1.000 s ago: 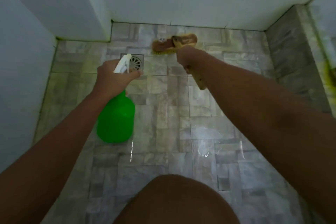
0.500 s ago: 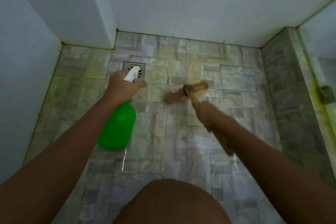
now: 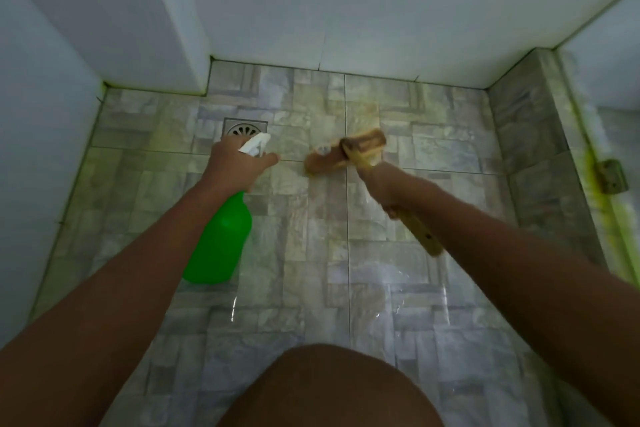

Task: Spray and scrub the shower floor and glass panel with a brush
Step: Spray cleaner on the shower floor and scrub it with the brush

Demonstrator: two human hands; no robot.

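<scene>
A wooden scrub brush with brown bristles [image 3: 346,153] is pressed on the grey stone-pattern tiled shower floor [image 3: 450,288] near the far wall, right of a square metal drain [image 3: 244,126]. Its yellow handle is gripped by the right hand [image 3: 388,184]. A green plastic spray bottle [image 3: 220,243] is held at the trigger by the left hand [image 3: 235,163]. Firm, overlapping strokes along grout lines are advised.

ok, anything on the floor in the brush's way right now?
Nothing visible. The brush, held by the right hand, sits on bare wet tile of the shower floor. The floor drain is flush, off to its left; the green spray bottle is in the left hand, beside the brush.
</scene>
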